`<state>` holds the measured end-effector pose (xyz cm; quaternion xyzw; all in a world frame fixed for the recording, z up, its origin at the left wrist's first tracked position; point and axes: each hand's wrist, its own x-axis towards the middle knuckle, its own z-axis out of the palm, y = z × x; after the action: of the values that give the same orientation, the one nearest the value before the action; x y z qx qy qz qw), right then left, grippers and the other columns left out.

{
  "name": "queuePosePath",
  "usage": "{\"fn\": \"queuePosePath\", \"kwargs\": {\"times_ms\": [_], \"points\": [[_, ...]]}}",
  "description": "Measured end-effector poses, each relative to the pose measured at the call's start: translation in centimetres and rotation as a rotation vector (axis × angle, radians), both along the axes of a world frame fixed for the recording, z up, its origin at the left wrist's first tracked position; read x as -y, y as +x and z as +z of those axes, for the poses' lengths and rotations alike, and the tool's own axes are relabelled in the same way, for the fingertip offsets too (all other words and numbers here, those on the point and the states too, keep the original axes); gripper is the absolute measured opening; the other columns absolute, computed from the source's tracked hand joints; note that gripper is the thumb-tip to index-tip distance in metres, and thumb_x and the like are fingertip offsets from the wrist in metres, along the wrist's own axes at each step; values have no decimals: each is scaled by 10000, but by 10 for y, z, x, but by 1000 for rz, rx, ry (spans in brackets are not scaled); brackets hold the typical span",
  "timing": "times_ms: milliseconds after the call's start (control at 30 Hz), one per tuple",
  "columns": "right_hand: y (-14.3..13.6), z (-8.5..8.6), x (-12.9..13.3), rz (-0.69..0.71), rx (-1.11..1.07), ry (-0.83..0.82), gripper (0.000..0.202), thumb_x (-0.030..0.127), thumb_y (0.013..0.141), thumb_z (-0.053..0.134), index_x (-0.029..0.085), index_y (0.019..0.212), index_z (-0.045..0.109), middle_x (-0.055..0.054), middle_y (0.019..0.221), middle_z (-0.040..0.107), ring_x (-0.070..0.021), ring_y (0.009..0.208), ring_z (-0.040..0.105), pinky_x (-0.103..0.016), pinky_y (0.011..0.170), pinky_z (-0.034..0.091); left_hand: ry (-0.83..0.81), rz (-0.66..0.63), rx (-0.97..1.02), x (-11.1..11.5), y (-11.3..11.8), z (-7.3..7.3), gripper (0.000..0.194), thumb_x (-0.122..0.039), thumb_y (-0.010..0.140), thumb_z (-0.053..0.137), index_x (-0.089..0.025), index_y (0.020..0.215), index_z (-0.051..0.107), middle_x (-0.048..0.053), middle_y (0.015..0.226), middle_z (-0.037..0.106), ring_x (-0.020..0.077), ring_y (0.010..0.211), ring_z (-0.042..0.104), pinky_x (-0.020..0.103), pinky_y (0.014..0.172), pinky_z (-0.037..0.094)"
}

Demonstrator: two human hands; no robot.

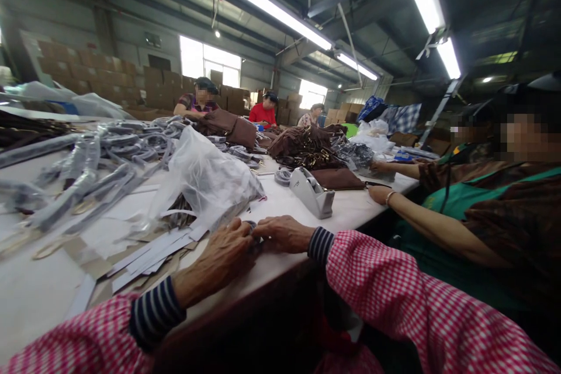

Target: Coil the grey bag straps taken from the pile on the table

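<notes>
At the table's near edge my left hand (223,254) and my right hand (284,234) meet, fingers bent and pressed together. Between them shows a bit of something small, dark and shiny (251,224); most of it is hidden by the fingers, so its kind is unclear. Just beyond my hands lies a clear plastic bag (210,172). White and brown card strips (153,257) are spread beside my left hand. A grey tape dispenser (312,193) stands past my right hand, next to a coiled plastic-wrapped strap (283,177).
Plastic-wrapped straps (100,158) cover the left of the white table (346,210). Brown bags (302,146) with metal fittings are heaped in the middle. On the right, a co-worker's hand (380,194) touches a flat brown bag (337,179). Other people sit across the table.
</notes>
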<state>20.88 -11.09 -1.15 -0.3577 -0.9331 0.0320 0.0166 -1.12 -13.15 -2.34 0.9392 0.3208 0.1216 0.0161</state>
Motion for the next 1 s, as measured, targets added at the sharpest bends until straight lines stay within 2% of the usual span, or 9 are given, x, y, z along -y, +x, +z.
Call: {"fn": "queuePosePath", "kwargs": {"times_ms": [67, 167, 267, 333, 433, 533, 633, 800, 1000], "points": [[3, 6, -4, -17, 17, -83, 381, 237, 928, 743, 250, 1298, 654, -26, 1089, 720, -202, 981, 647, -268, 744, 391, -24, -68, 32, -3, -2, -2, 210, -167, 981, 514, -158, 920, 715, 113, 1048, 661, 284, 965, 535, 408, 825, 443], [4, 15, -8, -62, 108, -141, 478, 278, 900, 784, 280, 1355, 636, -17, 1058, 738, -210, 955, 660, -269, 699, 364, -88, -245, 106, -15, -12, 6, 233, -105, 965, 487, -174, 854, 679, 75, 999, 647, 242, 924, 519, 360, 802, 404], [1, 18, -9, -65, 162, -109, 391, 268, 931, 748, 306, 1313, 675, -18, 1040, 749, -216, 964, 667, -276, 690, 355, -156, -349, 112, -28, -21, 14, 257, -85, 969, 483, -186, 842, 682, 53, 984, 650, 229, 927, 523, 341, 813, 390], [0, 17, -7, -40, 173, -69, 291, 246, 967, 702, 299, 1253, 705, -25, 1057, 746, -216, 1005, 664, -279, 696, 360, -178, -356, 75, -32, -22, 15, 248, -94, 966, 508, -189, 829, 692, 54, 994, 657, 237, 947, 537, 344, 837, 398], [-1, 12, -3, -4, 193, 1, 219, 222, 1010, 627, 256, 1213, 701, -39, 1057, 726, -210, 1012, 650, -286, 679, 365, -126, -272, 54, -27, -16, 8, 136, -208, 975, 593, -205, 1029, 717, 62, 1075, 662, 257, 989, 554, 369, 867, 421], [1, 4, 2, 14, 205, 90, 191, 206, 1044, 545, 232, 1195, 660, -41, 1050, 694, -200, 959, 625, -290, 654, 374, 17, -65, 8, -10, -1, -6, 317, -248, 989, 597, -226, 1302, 640, 84, 1134, 673, 294, 1023, 570, 429, 873, 455], [4, -6, 13, 6, 185, 199, 154, 214, 1071, 479, 212, 1151, 611, -49, 1073, 663, -204, 959, 590, -296, 660, 408, 141, 77, -118, 6, 14, -19, 319, -90, 983, 494, -178, 1216, 694, 128, 1141, 704, 332, 1063, 597, 495, 894, 492], [3, -23, 34, -62, 149, 374, 177, 233, 1061, 488, 190, 1226, 537, -62, 1106, 635, -240, 969, 552, -363, 719, 461, 338, 62, -222, 15, 20, -34, 448, 26, 929, 390, -107, 1200, 722, 214, 1215, 711, 377, 1124, 632, 558, 941, 520], [-1, -36, 40, -107, 133, 443, 337, 240, 1044, 524, 156, 1368, 481, -91, 1143, 643, -273, 988, 544, -421, 768, 462, 311, 114, -111, 13, 21, -39, 404, 0, 944, 424, -103, 1224, 697, 212, 1276, 690, 368, 1218, 599, 550, 1022, 487]]}}
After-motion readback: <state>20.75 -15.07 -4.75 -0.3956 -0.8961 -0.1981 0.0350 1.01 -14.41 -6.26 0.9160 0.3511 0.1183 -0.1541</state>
